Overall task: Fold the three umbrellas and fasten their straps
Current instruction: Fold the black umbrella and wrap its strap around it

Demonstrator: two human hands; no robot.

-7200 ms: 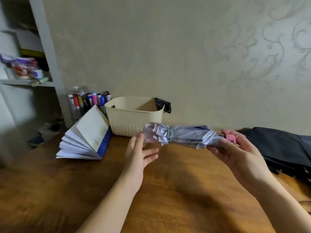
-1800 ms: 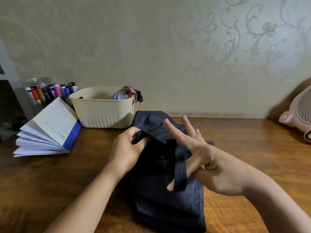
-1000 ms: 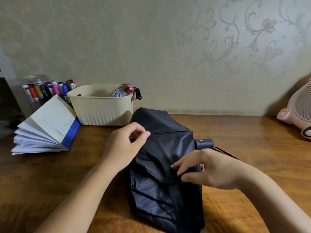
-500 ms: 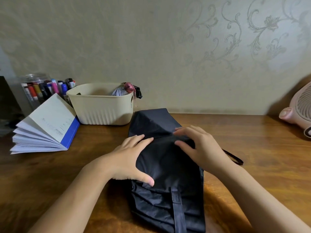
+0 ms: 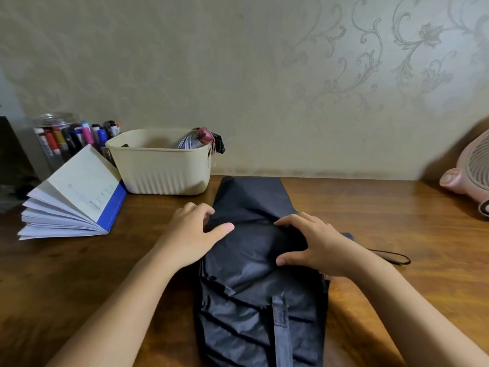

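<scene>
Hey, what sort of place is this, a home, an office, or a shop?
Most likely a room at home, at a desk or work table: flowery patterned wallpaper, a jar of markers behind an open notebook, and a small pink fan on the wooden tabletop.

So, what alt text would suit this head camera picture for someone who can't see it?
A person's left hand and right hand grip a dark umbrella lying crumpled on a wooden table, its strap unfastened. Nearby are a cream basket holding a folded umbrella, an open book and a pink fan.
</scene>
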